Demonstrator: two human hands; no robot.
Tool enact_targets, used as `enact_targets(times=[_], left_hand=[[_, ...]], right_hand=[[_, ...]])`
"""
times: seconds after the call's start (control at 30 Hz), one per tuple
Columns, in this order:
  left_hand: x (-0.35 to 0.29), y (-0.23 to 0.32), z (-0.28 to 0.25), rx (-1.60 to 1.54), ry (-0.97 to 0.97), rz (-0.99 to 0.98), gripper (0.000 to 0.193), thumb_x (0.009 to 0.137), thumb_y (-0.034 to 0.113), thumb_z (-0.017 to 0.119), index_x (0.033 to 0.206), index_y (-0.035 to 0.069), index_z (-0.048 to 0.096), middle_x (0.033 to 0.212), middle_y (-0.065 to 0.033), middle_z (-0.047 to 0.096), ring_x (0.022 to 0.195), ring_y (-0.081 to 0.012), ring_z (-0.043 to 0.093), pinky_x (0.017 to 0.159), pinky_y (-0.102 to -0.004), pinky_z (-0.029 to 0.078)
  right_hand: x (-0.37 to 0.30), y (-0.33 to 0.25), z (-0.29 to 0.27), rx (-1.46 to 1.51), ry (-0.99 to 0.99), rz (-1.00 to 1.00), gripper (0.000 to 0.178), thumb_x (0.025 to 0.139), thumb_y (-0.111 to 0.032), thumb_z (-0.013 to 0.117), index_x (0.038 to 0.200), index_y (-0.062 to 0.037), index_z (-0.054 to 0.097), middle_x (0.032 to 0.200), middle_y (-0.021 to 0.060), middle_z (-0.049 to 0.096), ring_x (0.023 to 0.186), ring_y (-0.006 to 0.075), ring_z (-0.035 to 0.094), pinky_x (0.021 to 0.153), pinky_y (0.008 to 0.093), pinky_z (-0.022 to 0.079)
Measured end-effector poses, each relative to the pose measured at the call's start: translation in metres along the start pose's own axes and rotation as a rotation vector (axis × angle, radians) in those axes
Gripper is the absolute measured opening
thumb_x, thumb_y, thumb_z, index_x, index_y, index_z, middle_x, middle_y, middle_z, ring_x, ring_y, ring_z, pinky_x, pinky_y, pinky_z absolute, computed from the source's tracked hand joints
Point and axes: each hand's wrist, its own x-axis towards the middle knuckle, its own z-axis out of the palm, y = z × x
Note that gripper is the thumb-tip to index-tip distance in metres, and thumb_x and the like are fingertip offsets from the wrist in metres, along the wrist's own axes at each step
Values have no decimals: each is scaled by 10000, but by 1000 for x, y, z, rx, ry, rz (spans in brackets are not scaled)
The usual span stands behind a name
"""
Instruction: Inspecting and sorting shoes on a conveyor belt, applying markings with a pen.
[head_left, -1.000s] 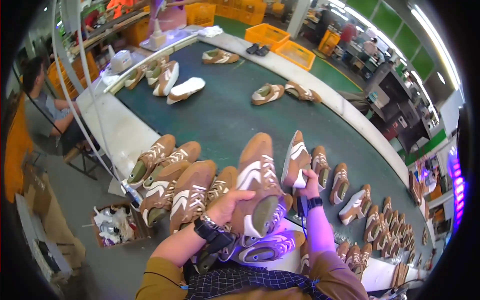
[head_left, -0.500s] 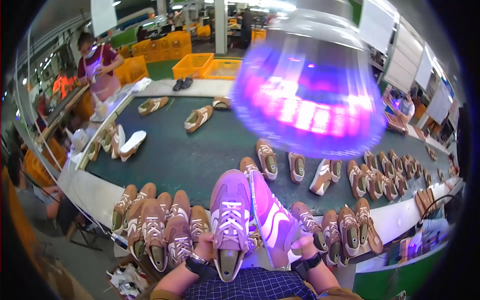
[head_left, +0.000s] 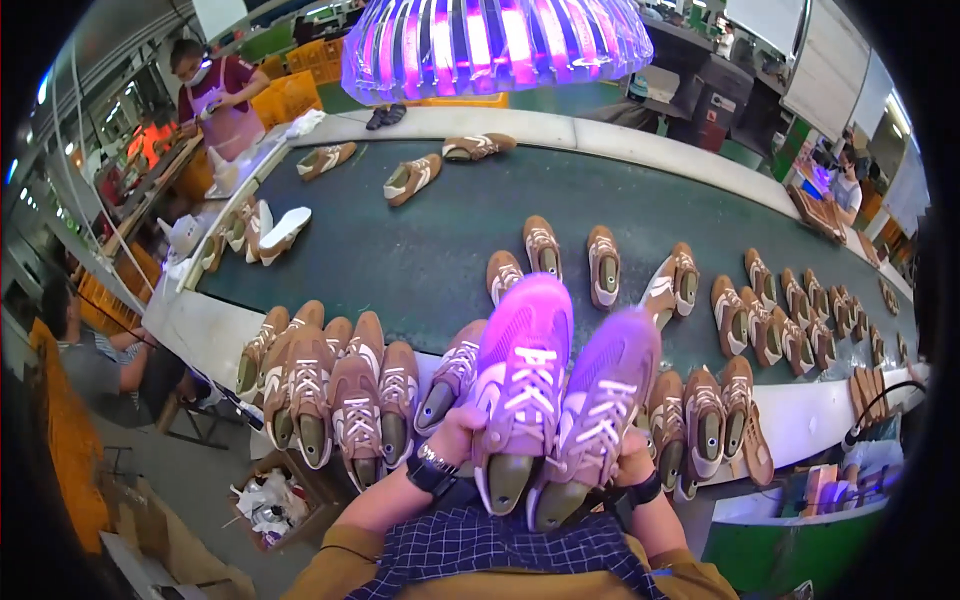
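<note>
My left hand [head_left: 458, 434] is closed on the side of a brown and white laced sneaker [head_left: 523, 385], its toe pointing up and away and a dark green shoe last inside. My right hand [head_left: 634, 458] grips a second, matching sneaker [head_left: 606, 400], blurred at the toe and also on a last. The two are held side by side with their laces facing me. Purple light tints both uppers. Just left of my left hand, another sneaker [head_left: 455, 370] rests on the white ledge. Most of my right fingers are hidden behind the shoe.
A purple-glowing lamp [head_left: 495, 45] hangs above. Sneakers stand along the white ledge [head_left: 210, 330] at both sides and across the dark green belt [head_left: 400, 260]. A box of scraps [head_left: 275, 505] sits low at left. A co-worker [head_left: 225, 95] stands at the far left.
The right sneaker has turned from showing its striped side to showing its laces, now parallel with the left one. The lamp appears higher as my view has shifted.
</note>
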Motion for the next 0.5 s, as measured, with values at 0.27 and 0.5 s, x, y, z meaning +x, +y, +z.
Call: enact_targets(times=[0.27, 0.5], left_hand=[[-2, -6, 11, -182, -23, 0, 561, 826, 227, 471, 1320, -21, 373, 1266, -175, 499, 1148, -282, 512, 1020, -398, 374], [-3, 21, 16, -171, 160, 397, 484, 821, 241, 587, 1237, 40, 443, 1172, -94, 552, 1061, -221, 555, 961, -378, 437]], right_hand=[[16, 4, -32, 113, 93, 103, 661, 710, -236, 682, 1273, -13, 418, 1157, 132, 562, 1058, 246, 569, 939, 403, 465], [32, -15, -15, 317, 168, -225, 610, 779, -344, 655, 1256, -17, 460, 1227, 118, 533, 1131, 244, 514, 1017, 374, 380]])
